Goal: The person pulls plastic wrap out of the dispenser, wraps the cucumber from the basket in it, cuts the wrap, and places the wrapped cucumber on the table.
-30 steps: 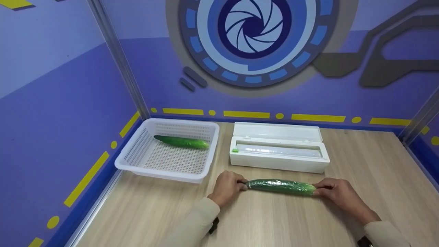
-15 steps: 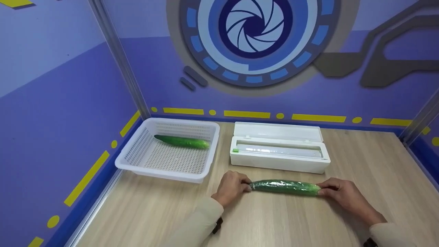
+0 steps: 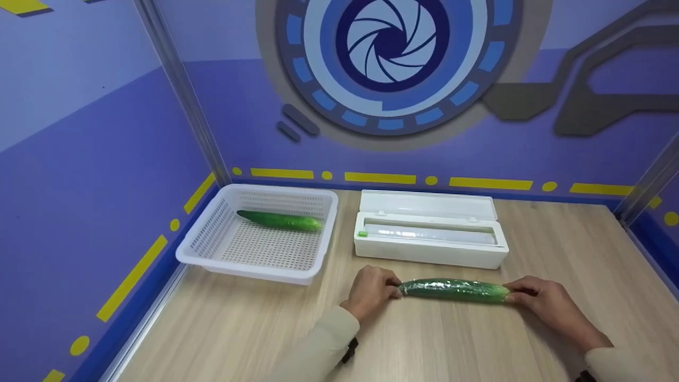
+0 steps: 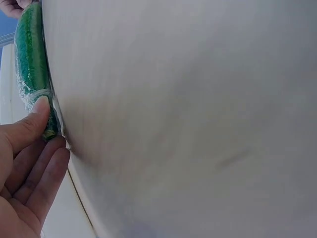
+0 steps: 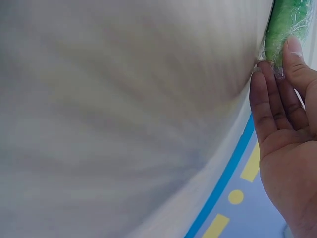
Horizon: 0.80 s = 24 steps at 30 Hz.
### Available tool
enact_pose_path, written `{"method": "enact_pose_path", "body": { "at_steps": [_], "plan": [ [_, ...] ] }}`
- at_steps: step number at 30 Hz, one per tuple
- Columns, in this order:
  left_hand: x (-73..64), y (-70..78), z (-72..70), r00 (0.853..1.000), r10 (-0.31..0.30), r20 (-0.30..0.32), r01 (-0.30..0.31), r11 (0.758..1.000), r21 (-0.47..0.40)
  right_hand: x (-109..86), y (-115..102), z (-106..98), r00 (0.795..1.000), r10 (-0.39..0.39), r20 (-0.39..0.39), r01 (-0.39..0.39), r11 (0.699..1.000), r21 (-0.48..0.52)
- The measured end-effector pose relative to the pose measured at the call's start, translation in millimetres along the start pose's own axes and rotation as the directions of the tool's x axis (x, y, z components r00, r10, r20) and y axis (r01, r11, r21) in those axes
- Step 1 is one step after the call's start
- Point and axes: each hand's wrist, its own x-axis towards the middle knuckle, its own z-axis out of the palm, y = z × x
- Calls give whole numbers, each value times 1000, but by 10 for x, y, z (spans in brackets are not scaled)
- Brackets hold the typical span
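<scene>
A cucumber [image 3: 453, 290] in clear, shiny plastic wrap lies crosswise in front of me, on or just above the table. My left hand [image 3: 373, 292] pinches its left end between thumb and fingers; in the left wrist view the thumb presses on the wrapped tip of the cucumber [image 4: 32, 54]. At the other end, my right hand [image 3: 549, 302] pinches the paler tip, and the right wrist view has film bunched under the thumb of that hand [image 5: 292, 124]. Behind the cucumber stands a white cling film box [image 3: 429, 254], lid up, with a film roll [image 3: 429, 234] inside.
To the left, a white perforated basket [image 3: 254, 270] holds a second cucumber [image 3: 279, 220], which shows no shine of wrap. A green slider [image 3: 363, 234] sits at the left of the box's front edge. Walls [image 3: 106, 159] border the wooden table [image 3: 228, 329] on the left, back and right.
Both hands have moved to the right together, carrying the wrapped cucumber between them. The basket and the cling film box stay where they were.
</scene>
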Motion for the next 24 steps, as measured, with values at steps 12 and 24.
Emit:
{"method": "enact_pose_path", "body": {
  "at_steps": [12,24],
  "plan": [
    [68,112,167,999,18,-33,-20,999,-45,-54,175,-122,999,38,-14,-38,999,-24],
    [136,244,318,998,-67,-6,64,978,-196,-113,374,-227,996,63,-58,-66,997,-39]
  ]
}}
